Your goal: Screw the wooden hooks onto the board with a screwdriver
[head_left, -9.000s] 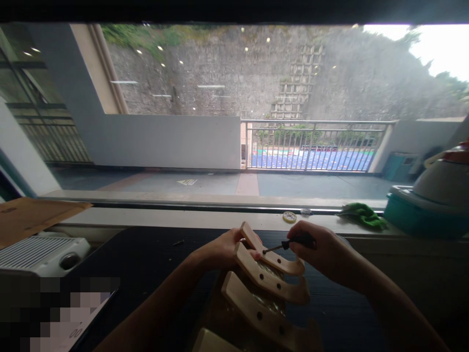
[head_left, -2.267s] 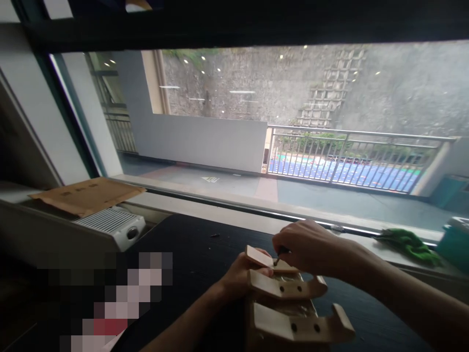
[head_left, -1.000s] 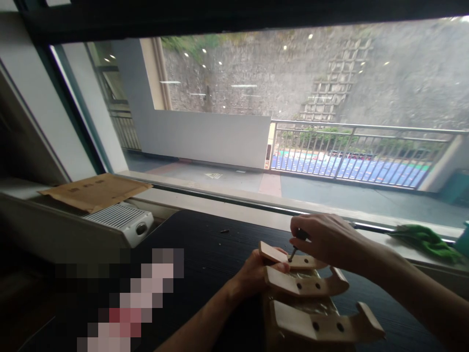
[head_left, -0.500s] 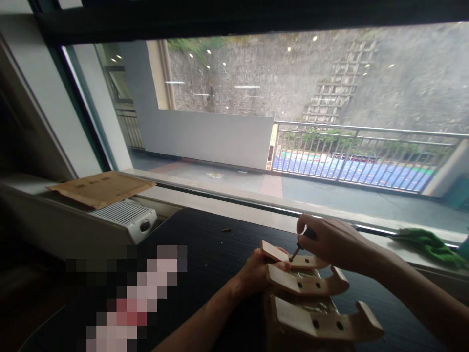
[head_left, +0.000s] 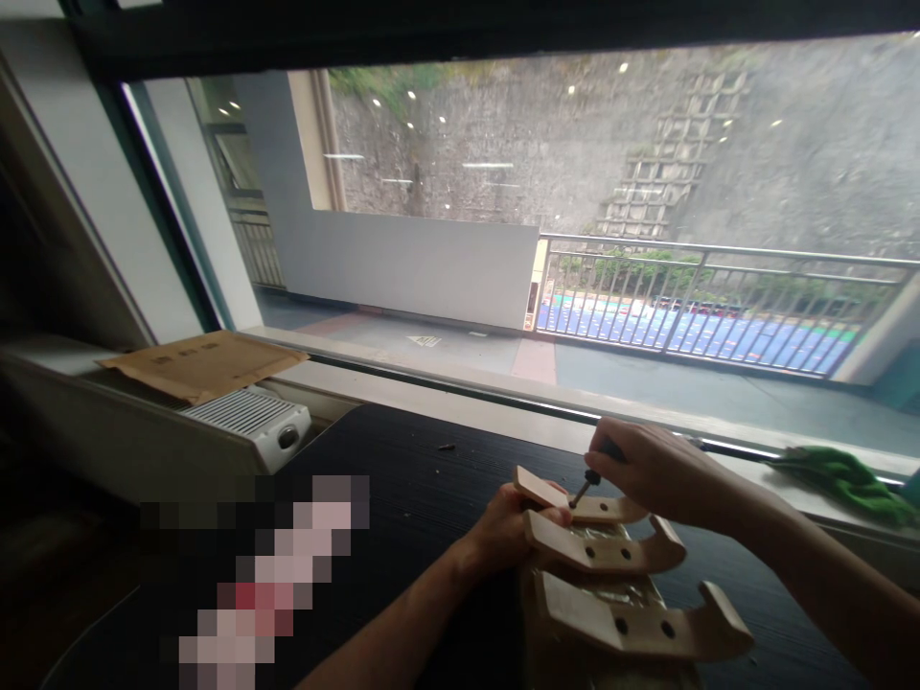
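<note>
Three curved wooden hooks lie in a row across a brown base with a shiny, film-like covering. My left hand grips the far hook by its left part, the thumb beside its hole. In my right hand is a screwdriver, held tilted, with its tip at the far hook's left hole. Whether a screw head is under the tip I cannot tell. The middle hook and the near hook each show two dark holes.
A small dark piece lies on the black table. To the left are a brown envelope and a white slatted unit. A green cloth rests on the sill at right. The window stands behind the table.
The view has shifted slightly. My right hand stays on the screwdriver, its fingers a little differently placed, and the tip remains at the same hole. My left hand keeps its hold.
</note>
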A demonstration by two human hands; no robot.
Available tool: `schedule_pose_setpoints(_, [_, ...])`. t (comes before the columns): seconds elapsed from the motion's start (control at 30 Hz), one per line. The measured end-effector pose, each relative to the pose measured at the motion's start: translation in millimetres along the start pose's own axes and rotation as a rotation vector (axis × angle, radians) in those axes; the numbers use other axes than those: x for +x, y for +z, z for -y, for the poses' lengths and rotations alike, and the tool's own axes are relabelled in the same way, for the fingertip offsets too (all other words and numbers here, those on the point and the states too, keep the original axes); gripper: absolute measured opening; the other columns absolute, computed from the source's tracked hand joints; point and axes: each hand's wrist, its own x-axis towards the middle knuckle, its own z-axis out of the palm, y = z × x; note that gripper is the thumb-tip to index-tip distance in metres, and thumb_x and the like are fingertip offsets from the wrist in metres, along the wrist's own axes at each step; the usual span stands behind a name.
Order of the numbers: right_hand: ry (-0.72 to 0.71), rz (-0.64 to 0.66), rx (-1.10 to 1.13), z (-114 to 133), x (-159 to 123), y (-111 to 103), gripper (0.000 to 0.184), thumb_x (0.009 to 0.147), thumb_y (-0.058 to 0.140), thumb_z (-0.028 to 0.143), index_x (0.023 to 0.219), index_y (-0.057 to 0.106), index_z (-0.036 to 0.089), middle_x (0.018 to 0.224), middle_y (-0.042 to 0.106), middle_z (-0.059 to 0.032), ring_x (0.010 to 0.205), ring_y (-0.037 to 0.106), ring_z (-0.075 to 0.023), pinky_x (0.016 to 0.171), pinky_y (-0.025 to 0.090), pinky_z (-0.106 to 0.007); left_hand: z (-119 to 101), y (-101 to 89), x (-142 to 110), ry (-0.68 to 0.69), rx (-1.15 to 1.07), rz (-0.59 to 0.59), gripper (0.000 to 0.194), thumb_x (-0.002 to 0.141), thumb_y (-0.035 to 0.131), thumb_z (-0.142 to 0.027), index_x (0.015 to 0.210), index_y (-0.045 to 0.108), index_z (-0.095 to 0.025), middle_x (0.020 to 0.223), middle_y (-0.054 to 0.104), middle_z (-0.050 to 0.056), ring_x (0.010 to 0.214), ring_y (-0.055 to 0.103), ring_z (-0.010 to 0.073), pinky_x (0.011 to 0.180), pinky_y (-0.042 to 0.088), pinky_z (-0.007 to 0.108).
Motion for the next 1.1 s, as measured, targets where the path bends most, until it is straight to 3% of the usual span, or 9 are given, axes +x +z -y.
schedule_pose_setpoints(0.13, [-0.033,-0.008,-0.066,-0.3,-3.7,-2.4,0.024,0.086,0.045,0.038,0.078,0.060,0.021,0.062,0.061,-0.0004,0.050,0.045,-0.0113,0.046,0.026,-0.025,-0.6,0.1,-1.2,0.003,0.000,0.028,0.028,0.066,0.073,-0.033,0.083,0.067,-0.011,0.063,0.056,-0.002,0.057,0.045,0.0084,0.054,0.033,0.021])
schedule_pose_setpoints(0.37, [-0.255,-0.004,-0.154,-2.6,4.2,-4.1,0.013,0.082,0.053,0.031,0.074,0.061,0.026,0.060,0.059,0.0042,0.050,0.042,-0.0095,0.047,0.022,-0.024,-0.2,0.3,-0.2,0.032,0.005,0.042,0.030,0.064,0.075,-0.035,0.080,0.067,-0.012,0.065,0.057,0.000,0.059,0.049,0.0115,0.057,0.037,0.024])
schedule_pose_setpoints(0.43, [-0.232,-0.009,-0.147,-0.9,6.7,-2.5,0.017,0.083,0.051,0.033,0.070,0.059,0.024,0.056,0.056,0.0041,0.049,0.040,-0.0096,0.047,0.022,-0.024,-1.6,0.7,-0.6,0.041,0.013,0.021,0.030,0.063,0.076,-0.035,0.078,0.067,-0.012,0.064,0.056,0.000,0.059,0.048,0.0114,0.058,0.037,0.024])
schedule_pose_setpoints(0.63, [0.014,-0.045,-0.082,2.9,6.2,1.7,0.028,0.085,0.045,0.041,0.070,0.056,0.020,0.059,0.058,0.0000,0.049,0.042,-0.0111,0.046,0.024,-0.025,-4.0,0.4,-1.3,0.052,0.041,-0.001,0.028,0.063,0.075,-0.034,0.077,0.068,-0.011,0.064,0.057,-0.001,0.059,0.048,0.0110,0.058,0.036,0.024])
schedule_pose_setpoints(0.73, [-0.033,-0.035,-0.102,0.5,3.3,-0.5,0.022,0.085,0.045,0.035,0.073,0.057,0.020,0.058,0.058,0.0005,0.047,0.040,-0.0100,0.046,0.023,-0.025,-6.2,1.4,-2.3,0.053,0.041,0.032,0.029,0.064,0.075,-0.036,0.077,0.069,-0.011,0.066,0.060,0.001,0.060,0.052,0.0129,0.058,0.038,0.024])
schedule_pose_setpoints(0.9, [-0.209,0.071,-0.094,-3.2,0.6,-8.5,0.017,0.085,0.047,0.032,0.081,0.061,0.026,0.062,0.060,0.0030,0.051,0.044,-0.0097,0.047,0.024,-0.023,-12.5,5.3,-5.7,0.035,0.029,0.109,0.036,0.067,0.073,-0.039,0.090,0.070,-0.013,0.085,0.069,0.008,0.078,0.063,0.0230,0.067,0.044,0.029])
schedule_pose_setpoints(1.1, [-0.155,0.038,-0.055,0.0,3.6,-6.9,0.019,0.085,0.048,0.034,0.076,0.061,0.024,0.061,0.060,0.0026,0.053,0.044,-0.0105,0.048,0.026,-0.024,-4.8,1.1,-1.8,0.047,0.040,0.055,0.028,0.067,0.073,-0.036,0.079,0.069,-0.012,0.068,0.063,0.002,0.062,0.056,0.0143,0.056,0.039,0.024])
